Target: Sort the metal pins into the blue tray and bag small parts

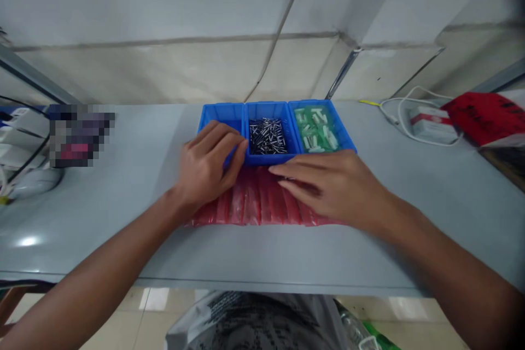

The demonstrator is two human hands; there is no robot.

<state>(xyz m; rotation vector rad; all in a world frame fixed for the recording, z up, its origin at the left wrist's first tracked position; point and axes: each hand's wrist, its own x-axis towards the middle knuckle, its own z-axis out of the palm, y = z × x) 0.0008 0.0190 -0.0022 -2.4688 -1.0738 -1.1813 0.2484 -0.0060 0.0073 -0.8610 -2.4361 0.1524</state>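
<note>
My left hand [211, 164] is over the front of the left blue bin [223, 112], its fingers bent and pressed together; whatever they hold, if anything, is hidden. My right hand [328, 183] hovers above a row of red plastic bags [262, 202], thumb and fingertips nearly together around something small and dark that I cannot make out. Small dark metal pins [268, 136] fill part of the middle blue bin [271, 159]. In the right blue bin [342, 126], white pieces [315, 128] lie on or in green plastic.
A red package [488, 117], a white box [432, 124] and a looped white cable [404, 126] lie at the right of the grey table [266, 262]. White devices with cables [24, 131] stand at the far left, beside a pixelated patch. The wall rises behind the bins.
</note>
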